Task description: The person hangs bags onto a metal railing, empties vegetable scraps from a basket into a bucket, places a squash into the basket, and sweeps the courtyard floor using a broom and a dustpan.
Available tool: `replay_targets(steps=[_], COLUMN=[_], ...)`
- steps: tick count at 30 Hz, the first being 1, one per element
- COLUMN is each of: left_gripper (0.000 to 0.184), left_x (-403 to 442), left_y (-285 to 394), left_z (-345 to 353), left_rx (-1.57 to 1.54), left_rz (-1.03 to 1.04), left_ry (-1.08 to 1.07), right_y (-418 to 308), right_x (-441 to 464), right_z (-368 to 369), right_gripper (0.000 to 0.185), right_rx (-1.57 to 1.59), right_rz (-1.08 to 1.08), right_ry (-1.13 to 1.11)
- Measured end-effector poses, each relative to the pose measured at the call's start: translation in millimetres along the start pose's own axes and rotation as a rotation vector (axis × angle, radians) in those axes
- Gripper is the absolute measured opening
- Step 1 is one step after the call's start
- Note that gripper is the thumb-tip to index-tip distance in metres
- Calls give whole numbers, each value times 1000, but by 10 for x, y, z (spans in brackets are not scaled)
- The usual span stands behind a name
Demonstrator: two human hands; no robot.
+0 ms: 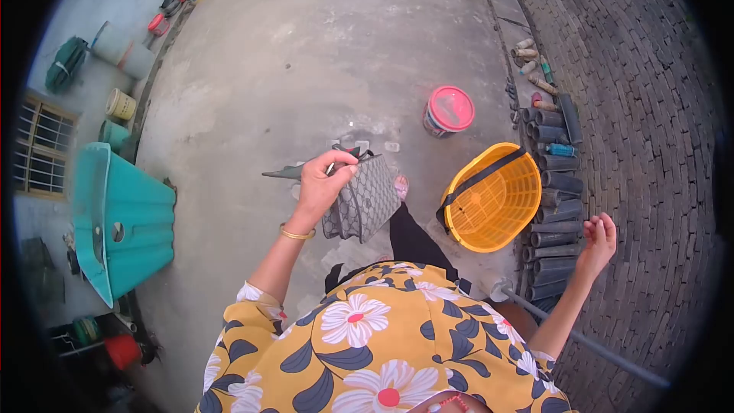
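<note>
My left hand (325, 182) is closed in a pinch at the top of a grey patterned handbag (365, 203), which hangs below it. What exactly the fingertips grip is partly hidden, probably the bag's handle. A dark green pointed strip (283, 173) sticks out to the left behind the hand. Off to the right side, my right hand (599, 245) is held out with its fingers loosely bent and nothing visible in them. It is nearest to the stacked dark curved tiles (556, 239). A yellow plastic basket (533, 222) with a black strap stands between the two hands.
Ahead on the concrete floor (306, 46) is a bucket with a pink lid (451, 109). A teal plastic tub (145, 222) leans at the left wall. Pots and buckets line that wall. On the right are a brick wall (642, 107), several bottles and a metal pole (612, 352).
</note>
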State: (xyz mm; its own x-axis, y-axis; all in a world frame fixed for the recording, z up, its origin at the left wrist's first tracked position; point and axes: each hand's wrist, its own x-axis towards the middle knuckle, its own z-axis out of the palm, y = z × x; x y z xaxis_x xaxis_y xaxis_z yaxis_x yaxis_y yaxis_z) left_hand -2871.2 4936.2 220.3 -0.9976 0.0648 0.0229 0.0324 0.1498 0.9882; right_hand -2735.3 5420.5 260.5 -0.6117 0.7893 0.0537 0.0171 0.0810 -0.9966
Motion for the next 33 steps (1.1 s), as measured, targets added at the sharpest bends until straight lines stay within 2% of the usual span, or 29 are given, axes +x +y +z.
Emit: replay_targets(steps=[3, 6, 8, 10, 12, 14, 18, 20, 23, 25, 27, 28, 30, 33], left_gripper=[7, 8, 8, 9, 9, 10, 14, 16, 23, 26, 30, 31, 32, 32], left_x=[740, 1535, 2052, 2569, 3032, 3544, 4678, 5303, 6290, 6869, 7457, 7730, 8295, 9168], left_y=[33, 173, 318, 485, 531, 610, 478, 346, 261, 328, 321, 349, 412, 342], left_z=[-63, -76, -32, -28, -31, -32, -135, -205, -329, -338, -304, -301, -316, -244], left_rx=[-36, 17, -2, -5, 18, 35, -30, -66, -75, -92, -119, -110, -100, -130], left_rz=[37, 88, 91, 126, 145, 185, 156, 153, 170, 77, 102, 131, 166, 123], left_ry=[-2, -26, -37, -73, -70, -42, -33, -58, -123, -232, -283, -321, -388, -338], right_y=[-59, -106, -117, -290, -379, -501, -497, -474, -458, -522, -479, -490, -553, -597], right_x=[301, 519, 672, 780, 925, 1123, 1706, 1976, 2460, 2740, 3052, 3180, 3474, 4066], right_z=[1516, 2858, 3680, 4428, 5089, 5667, 6654, 7104, 7799, 8220, 8610, 8765, 9099, 9566], right_gripper=[15, 18, 26, 30, 34, 37, 36, 36, 37, 39, 29, 29, 21, 16], right_rx=[-70, -94, -229, -242, -212, -133, -171, -284, -250, -343, -149, -148, -7, -57], right_rz=[-66, 6, -264, -511, -615, -588, -667, -549, -476, -443, -302, -301, 38, -11], right_ry=[-417, -807, -1075, -1250, -1426, -1575, -1552, -1508, -1520, -1528, -1521, -1511, -1426, -1351])
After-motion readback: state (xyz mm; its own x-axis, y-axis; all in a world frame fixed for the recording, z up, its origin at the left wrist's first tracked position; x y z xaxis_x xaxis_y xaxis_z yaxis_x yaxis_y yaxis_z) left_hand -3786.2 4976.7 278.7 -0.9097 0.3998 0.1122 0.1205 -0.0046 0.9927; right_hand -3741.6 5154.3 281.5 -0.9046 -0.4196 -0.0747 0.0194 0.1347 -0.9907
